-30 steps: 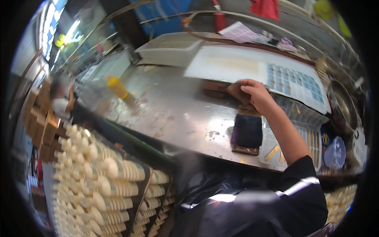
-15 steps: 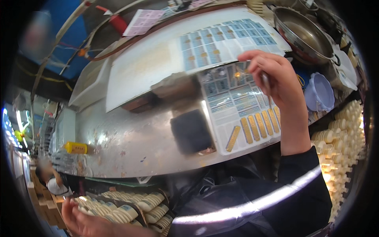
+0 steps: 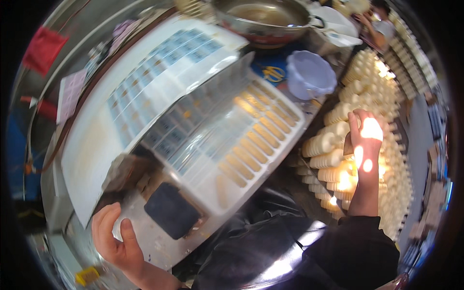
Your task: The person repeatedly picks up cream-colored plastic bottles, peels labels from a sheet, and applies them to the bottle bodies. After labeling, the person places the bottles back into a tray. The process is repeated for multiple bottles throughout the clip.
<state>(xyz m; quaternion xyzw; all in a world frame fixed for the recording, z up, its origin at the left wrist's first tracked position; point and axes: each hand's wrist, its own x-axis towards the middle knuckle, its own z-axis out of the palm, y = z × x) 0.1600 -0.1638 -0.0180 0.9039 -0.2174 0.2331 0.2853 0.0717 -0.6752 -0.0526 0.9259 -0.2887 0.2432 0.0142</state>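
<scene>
My left hand (image 3: 116, 237) is raised over the near left part of the metal table, its thumb and fingers apart and nothing in them. Close beside it lies a dark square pad (image 3: 172, 210). My right hand (image 3: 366, 133) reaches out over stacked cream-coloured, bottle-like pieces (image 3: 333, 159) at the right. Its fingers are curled, bright light patches fall on it, and what it holds, if anything, is hidden. Between the hands, a white tray (image 3: 220, 205) carries rows of gold strips (image 3: 244, 154) and blue-printed sheets (image 3: 186, 137).
A white board (image 3: 89, 145) with more blue-printed sheets slants behind the tray. Beyond stand a large metal pan (image 3: 266, 17) and a lilac bucket (image 3: 311, 75). At the lower left is a yellow bottle (image 3: 87, 275). Another person (image 3: 377, 26) is at the far right.
The view has turned to the right. My right hand has left the tray for the cream-coloured stack; the thin tool it held no longer shows. My left hand has come over the table.
</scene>
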